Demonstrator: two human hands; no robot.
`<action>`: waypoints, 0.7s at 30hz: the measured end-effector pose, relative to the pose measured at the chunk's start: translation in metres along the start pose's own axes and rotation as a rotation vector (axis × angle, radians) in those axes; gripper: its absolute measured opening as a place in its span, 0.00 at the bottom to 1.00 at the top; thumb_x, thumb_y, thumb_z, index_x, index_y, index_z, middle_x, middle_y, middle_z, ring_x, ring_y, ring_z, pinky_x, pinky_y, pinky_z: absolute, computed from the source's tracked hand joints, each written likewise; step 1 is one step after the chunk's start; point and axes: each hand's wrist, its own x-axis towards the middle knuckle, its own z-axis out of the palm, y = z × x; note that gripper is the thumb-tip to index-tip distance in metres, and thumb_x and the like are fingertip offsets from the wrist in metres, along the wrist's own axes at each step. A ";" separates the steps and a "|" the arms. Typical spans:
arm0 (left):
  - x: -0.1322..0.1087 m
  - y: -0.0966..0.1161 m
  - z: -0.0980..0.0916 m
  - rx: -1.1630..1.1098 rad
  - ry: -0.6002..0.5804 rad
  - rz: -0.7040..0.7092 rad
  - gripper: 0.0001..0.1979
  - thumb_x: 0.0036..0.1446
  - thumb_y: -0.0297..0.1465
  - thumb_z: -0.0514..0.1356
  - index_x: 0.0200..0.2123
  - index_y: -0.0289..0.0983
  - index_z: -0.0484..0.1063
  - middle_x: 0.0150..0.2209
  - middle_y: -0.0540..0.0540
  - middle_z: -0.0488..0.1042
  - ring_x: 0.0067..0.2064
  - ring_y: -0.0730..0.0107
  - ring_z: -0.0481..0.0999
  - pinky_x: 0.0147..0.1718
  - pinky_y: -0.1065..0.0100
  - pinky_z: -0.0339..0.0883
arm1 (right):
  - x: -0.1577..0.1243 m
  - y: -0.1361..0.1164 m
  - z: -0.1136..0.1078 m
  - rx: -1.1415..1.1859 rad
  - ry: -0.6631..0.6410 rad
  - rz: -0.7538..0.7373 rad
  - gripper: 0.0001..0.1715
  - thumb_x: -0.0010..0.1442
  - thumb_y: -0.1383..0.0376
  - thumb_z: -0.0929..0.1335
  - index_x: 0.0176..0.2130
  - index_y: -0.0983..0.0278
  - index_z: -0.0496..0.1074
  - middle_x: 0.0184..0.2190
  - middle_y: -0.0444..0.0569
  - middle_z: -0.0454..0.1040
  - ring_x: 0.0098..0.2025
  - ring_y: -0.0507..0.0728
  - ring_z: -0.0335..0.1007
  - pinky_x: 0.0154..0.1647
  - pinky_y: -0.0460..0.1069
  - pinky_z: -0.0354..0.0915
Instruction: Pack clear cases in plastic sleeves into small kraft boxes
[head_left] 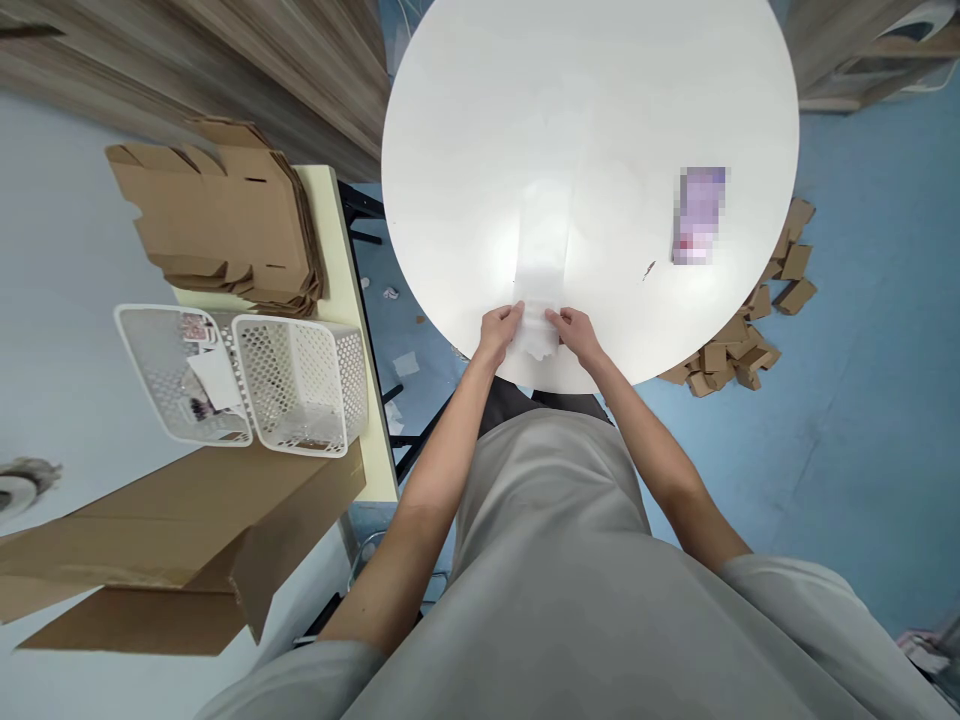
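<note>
A long, narrow sheet of translucent plastic wrap [541, 265] lies flat on the white round table [450, 120], its near end crumpled and uneven. At the left edge of that end, my left hand [500, 330] pinches the sheet between thumb and fingers. Opposite it, my right hand [574, 333] is closed on the right edge in the same way. Off to the right on the tabletop lies a purple rectangular item [700, 215], pixelated so that its kind cannot be told. A small dark mark [649, 270] is beside it.
On the left, a side table [379, 470] bears flattened cardboard boxes [225, 220] and two white perforated baskets [292, 385], with small items inside. A large open carton [187, 520] stands below them. Several small brown boxes [727, 355] lie on the floor at the right.
</note>
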 end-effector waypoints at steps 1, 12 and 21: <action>-0.001 -0.002 0.001 0.000 0.011 0.008 0.23 0.68 0.49 0.70 0.28 0.40 0.73 0.25 0.52 0.68 0.32 0.68 0.70 0.33 0.68 0.67 | -0.003 0.000 -0.004 -0.116 0.030 -0.059 0.36 0.65 0.35 0.78 0.48 0.62 0.80 0.45 0.56 0.83 0.45 0.64 0.81 0.50 0.59 0.80; 0.010 0.001 -0.013 0.230 0.003 -0.012 0.22 0.69 0.37 0.67 0.22 0.41 0.67 0.21 0.52 0.62 0.29 0.66 0.68 0.34 0.65 0.68 | -0.005 0.006 -0.020 -0.962 -0.267 -0.682 0.48 0.67 0.78 0.64 0.81 0.59 0.64 0.84 0.58 0.60 0.86 0.70 0.53 0.81 0.71 0.62; 0.015 0.035 -0.011 0.394 -0.140 0.470 0.22 0.59 0.23 0.63 0.54 0.42 0.85 0.64 0.39 0.83 0.67 0.51 0.81 0.68 0.51 0.75 | 0.006 -0.008 -0.028 -0.914 -0.293 -0.691 0.42 0.71 0.75 0.60 0.79 0.62 0.67 0.79 0.58 0.68 0.79 0.70 0.63 0.78 0.69 0.67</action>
